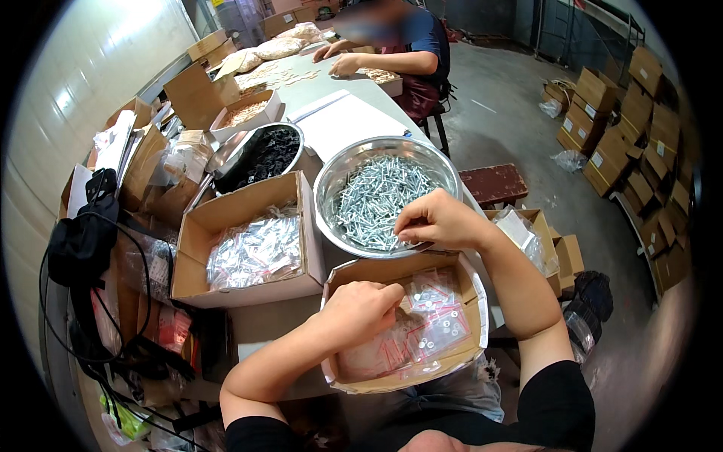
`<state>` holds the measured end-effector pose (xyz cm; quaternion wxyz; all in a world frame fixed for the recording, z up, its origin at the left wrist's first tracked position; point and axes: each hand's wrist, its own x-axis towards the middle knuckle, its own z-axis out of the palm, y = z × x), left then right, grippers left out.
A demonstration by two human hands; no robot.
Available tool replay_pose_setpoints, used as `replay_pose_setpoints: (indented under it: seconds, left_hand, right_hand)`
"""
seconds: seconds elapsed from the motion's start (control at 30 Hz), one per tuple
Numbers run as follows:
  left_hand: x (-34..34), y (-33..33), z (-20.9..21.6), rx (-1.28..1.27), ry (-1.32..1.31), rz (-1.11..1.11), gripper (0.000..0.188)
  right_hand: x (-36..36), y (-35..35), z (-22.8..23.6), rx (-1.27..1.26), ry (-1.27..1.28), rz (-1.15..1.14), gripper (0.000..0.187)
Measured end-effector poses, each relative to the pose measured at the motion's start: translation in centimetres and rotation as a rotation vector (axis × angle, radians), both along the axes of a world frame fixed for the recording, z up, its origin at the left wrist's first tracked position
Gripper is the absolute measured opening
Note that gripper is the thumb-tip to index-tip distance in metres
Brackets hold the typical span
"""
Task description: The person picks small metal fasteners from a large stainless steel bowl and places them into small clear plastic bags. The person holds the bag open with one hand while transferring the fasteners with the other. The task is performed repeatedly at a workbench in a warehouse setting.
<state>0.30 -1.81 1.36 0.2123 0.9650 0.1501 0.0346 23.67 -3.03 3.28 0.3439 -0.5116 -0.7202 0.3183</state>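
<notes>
Steel bowl [444,175]: screws [380,200] plentiful; filled-looking bags [260,248] leftward, flat bags [444,324] nearer. Left hand [365,310], right hand [444,218]: fingers curled, hold unclear.

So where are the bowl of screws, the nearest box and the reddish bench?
Bowl of screws [324,191]: head view, left inner wall.
Nearest box [474,303]: head view, right inner wall.
Reddish bench [494,183]: head view, seat top.

Silvery screws [379,196] heaped in steel bowl [376,148], clear bags [443,325] in carton [472,290]
</notes>
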Motion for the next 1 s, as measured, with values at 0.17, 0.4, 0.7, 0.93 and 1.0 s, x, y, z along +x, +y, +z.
replay_pose_setpoints:
  seconds: [0.17,0.4,0.7,0.93,1.0]
  left_hand:
    - [0.0,0.3,0.9,-0.380,-0.092,0.071,0.015]
    - [0.0,0.3,0.8,-0.511,-0.361,0.212,0.015]
    - [-0.2,0.6,0.1,-0.238,-0.535,0.181,0.011]
    - [-0.6,0.3,1.3,-0.380,-0.405,0.325,0.011]
    - [-0.5,0.4,1.1,-0.508,-0.468,0.334,0.010]
  right_hand:
    - [0.7,0.6,-1.1,-0.103,0.280,-0.035,0.013]
    - [1.2,0.9,-1.1,-0.176,0.423,-0.008,0.010]
    - [1.3,0.9,-1.1,-0.189,0.480,-0.001,0.010]
    - [1.1,0.8,-0.9,-0.163,0.447,0.009,0.012]
    - [1.0,0.7,-0.8,-0.167,0.455,-0.010,0.013]
